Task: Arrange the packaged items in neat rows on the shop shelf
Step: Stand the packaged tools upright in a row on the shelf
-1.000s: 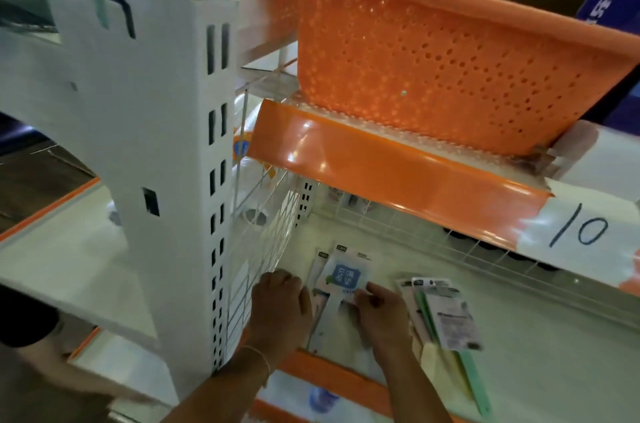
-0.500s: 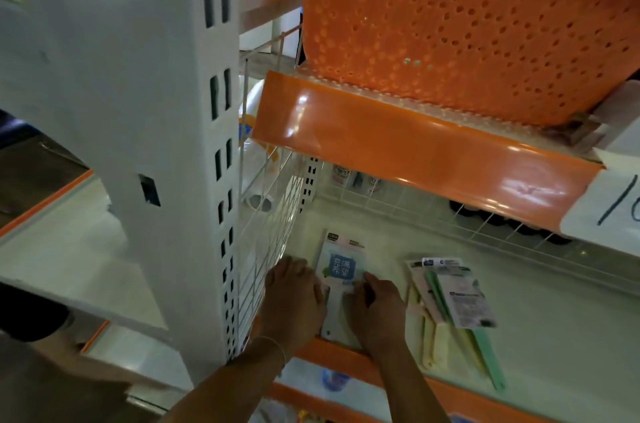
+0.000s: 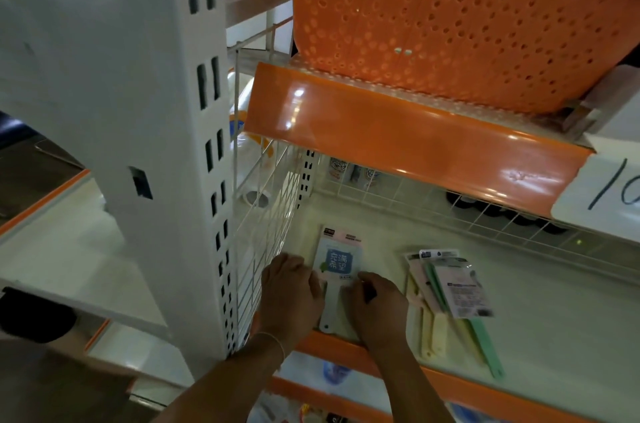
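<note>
A stack of flat packaged items with a blue label (image 3: 340,261) lies at the left end of the white shelf (image 3: 540,329), close to the wire side panel. My left hand (image 3: 291,294) presses against the stack's left edge and my right hand (image 3: 375,306) against its right edge, fingers curled on the packs. The lower part of the stack shows between my hands. To the right lies a second, fanned pile of long packaged items (image 3: 453,294) in pink, cream and green, untouched by either hand.
A white wire side panel (image 3: 263,214) closes the shelf on the left, next to a white slotted upright (image 3: 194,145). A wire rail (image 3: 485,214) runs along the back. Overhead sits an orange shelf lip (image 3: 398,131) with an orange perforated basket (image 3: 450,13).
The packs under my hands were fanned apart a second ago and now lie squared into one stack. The view has shifted downward and closer.
</note>
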A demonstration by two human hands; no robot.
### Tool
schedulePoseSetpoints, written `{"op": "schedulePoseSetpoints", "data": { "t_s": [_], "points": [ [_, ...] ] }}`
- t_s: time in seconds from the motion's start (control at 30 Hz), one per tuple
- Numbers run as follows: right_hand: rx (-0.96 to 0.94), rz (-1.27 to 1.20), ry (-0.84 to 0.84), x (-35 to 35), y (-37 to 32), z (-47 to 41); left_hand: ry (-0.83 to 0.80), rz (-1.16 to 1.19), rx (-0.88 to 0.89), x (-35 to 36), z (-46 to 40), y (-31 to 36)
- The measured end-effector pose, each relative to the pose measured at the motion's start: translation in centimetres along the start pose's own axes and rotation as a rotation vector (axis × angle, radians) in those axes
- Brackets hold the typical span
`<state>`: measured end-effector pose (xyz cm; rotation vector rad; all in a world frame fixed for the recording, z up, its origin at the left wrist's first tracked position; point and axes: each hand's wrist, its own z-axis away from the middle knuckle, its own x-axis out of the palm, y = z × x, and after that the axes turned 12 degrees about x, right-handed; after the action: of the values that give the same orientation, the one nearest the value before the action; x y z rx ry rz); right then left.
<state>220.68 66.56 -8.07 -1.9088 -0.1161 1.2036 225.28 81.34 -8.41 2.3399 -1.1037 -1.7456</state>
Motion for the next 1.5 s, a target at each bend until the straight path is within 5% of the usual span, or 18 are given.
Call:
{"op": "schedulePoseSetpoints", "data": {
  "t_s": [0.43,0.57,0.8,1.0,1.2,1.5],
  "points": [
    [-0.050,-0.011,0.026,-0.6,-0.4,0.4,-0.016,0.031,-0.017,-0.5,0.0,0.5],
    [0.087,-0.097,0.044,-1.6,-0.4,0.2,0.057,0.060,-0.066,-1.0,-0.3,1.0],
    [-0.063,-0.011,0.375,-7.8,4.1,-2.6,0.041,0.230,0.001,-1.4,-1.7,5.8],
    [0.373,0.348,-0.045,-12.4,6.7,-4.6,-0.089,0.342,0.085,-0.2,-4.3,11.8],
    [0.368,0.312,-0.151,-13.4,8.3,-5.5,-0.429,0.568,-0.283,1.7,-6.0,17.0],
    [0.325,0.249,-0.217,-15.4,10.6,-6.6,-0.386,0.741,-0.509,4.0,-5.9,20.2]
  ]
}}
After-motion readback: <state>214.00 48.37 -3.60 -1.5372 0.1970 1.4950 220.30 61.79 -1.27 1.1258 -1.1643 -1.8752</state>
